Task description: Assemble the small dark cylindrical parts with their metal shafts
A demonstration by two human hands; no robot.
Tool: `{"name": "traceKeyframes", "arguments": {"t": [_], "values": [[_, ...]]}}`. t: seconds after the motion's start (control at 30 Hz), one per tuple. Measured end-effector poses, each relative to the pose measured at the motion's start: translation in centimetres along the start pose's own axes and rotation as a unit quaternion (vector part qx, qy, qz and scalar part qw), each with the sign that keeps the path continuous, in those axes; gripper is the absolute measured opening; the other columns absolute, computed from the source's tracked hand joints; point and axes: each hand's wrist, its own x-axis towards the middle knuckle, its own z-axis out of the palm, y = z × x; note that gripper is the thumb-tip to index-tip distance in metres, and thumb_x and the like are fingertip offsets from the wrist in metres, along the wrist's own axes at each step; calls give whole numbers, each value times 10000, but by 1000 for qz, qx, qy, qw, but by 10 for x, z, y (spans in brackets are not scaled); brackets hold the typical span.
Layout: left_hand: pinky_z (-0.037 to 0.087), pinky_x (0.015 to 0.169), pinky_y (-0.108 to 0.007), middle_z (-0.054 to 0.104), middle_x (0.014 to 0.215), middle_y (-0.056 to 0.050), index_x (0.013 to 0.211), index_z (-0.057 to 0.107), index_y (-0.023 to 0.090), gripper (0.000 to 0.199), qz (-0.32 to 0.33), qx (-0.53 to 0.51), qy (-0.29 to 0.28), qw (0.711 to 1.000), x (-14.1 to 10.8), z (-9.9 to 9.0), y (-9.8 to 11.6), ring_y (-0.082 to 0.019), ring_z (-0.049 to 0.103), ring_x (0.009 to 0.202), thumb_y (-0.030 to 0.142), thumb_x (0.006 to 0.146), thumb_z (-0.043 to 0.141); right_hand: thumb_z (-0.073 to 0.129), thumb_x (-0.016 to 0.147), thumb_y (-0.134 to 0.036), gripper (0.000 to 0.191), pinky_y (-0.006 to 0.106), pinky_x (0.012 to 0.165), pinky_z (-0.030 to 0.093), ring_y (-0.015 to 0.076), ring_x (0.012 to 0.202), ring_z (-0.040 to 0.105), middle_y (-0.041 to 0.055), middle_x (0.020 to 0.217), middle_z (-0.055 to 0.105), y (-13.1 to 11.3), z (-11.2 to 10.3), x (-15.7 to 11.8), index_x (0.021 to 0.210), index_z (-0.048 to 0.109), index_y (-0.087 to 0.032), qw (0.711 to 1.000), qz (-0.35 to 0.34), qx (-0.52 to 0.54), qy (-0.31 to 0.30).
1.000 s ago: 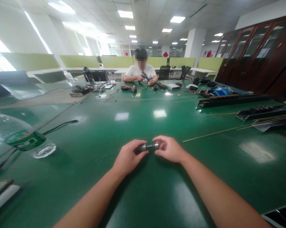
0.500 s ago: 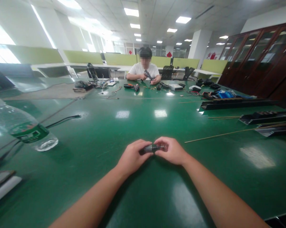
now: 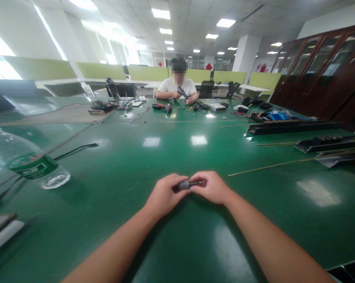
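Note:
Over the green table (image 3: 177,153), my left hand (image 3: 165,195) is closed around a dark grey cylinder (image 3: 183,184) with a thinner shaft at its right end. My right hand (image 3: 211,187) has its thumb and fingers closed around that shaft. The two hands almost meet, with the cylinder lying level between them. My left palm hides the cylinder's left end, so I cannot tell its exact kind.
A clear plastic bottle (image 3: 33,167) with a green label is at the left. Thin brass-coloured rods (image 3: 262,169) and black metal channels (image 3: 295,127) lie right. Across the table, a person (image 3: 177,84) holds a power drill near another drill (image 3: 162,107).
My right fingers have drawn in slightly closer around the shaft. My left hand keeps its hold on the cylinder. The whole view has shifted a little.

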Motion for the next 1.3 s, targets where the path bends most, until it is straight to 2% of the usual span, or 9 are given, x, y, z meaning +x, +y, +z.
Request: {"name": "traceKeyframes", "arguments": {"t": [0.63,1.3], "values": [[461,780,-267,704,919,1,1014,717,257,234,-28,-5,-2,1000,1,2,0,-164,631,849,273,782,744,698,757,-212,162,281,742,526,184,781,687,40,866,749,3,-2,2,905,752,-175,999,33,12,-9],[479,778,-293,706,915,-21,1021,717,247,240,-26,-4,-1,1000,1,0,-2,-178,637,833,291,786,722,703,762,-248,179,279,713,513,183,759,673,50,846,747,2,-7,3,911,754,-164,999,48,-1,-20]]}}
